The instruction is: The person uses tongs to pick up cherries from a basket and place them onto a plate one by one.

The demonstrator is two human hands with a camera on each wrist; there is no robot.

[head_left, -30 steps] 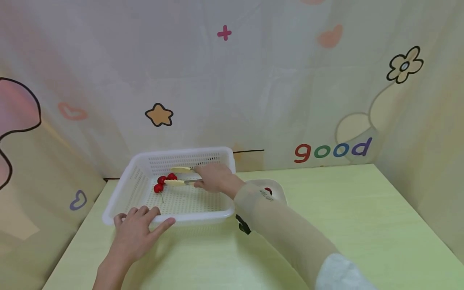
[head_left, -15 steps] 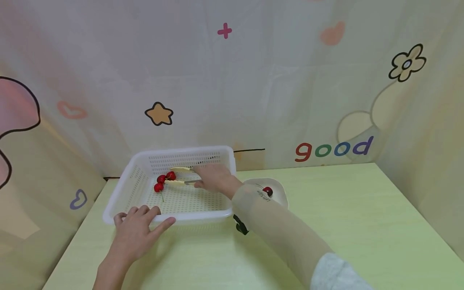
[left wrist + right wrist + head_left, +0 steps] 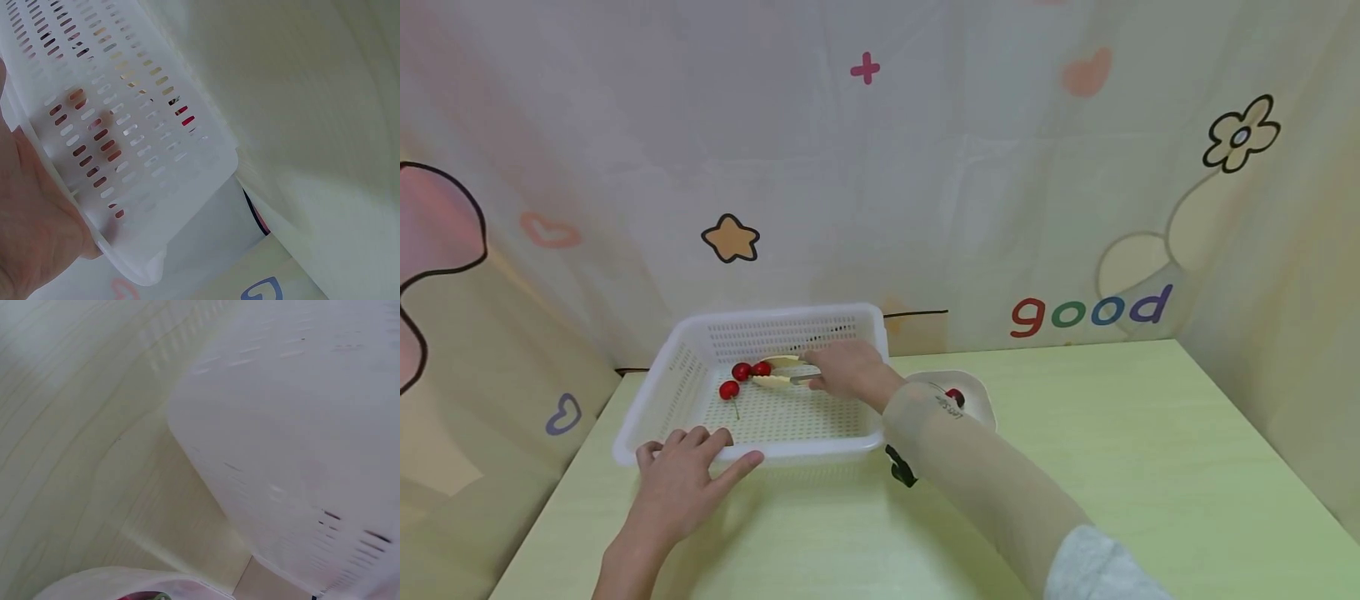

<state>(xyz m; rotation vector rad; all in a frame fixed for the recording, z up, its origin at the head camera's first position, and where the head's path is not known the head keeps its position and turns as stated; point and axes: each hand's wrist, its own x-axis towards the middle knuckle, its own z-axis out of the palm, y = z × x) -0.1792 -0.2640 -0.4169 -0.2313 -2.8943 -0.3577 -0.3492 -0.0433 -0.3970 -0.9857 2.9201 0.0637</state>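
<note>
In the head view, my left hand [image 3: 673, 492] grips the front rim of a white perforated basket [image 3: 820, 448], fingers over the edge and thumb outside. Its fingers show through the slots of the basket wall [image 3: 175, 206] in the left wrist view. Reaching in from the right, my right hand [image 3: 848, 369] holds a pair of tongs [image 3: 772, 381] with cream tips. A cherry [image 3: 762, 368] lies between the tips; whether both touch it I cannot tell. Beside it is a second cherry [image 3: 742, 372], and a stemmed cherry [image 3: 729, 390] lies nearer the front.
Right of the basket, partly behind my right forearm, a small white dish [image 3: 979, 408] holds a dark red cherry [image 3: 955, 397]. Both containers stand on a pale wooden table [image 3: 1112, 450]. A printed curtain [image 3: 820, 167] hangs close behind the basket.
The tongs' tips have come closer together and shifted slightly right. Two cherries at the tips have moved a little to the right. My left hand has stayed on the rim.
</note>
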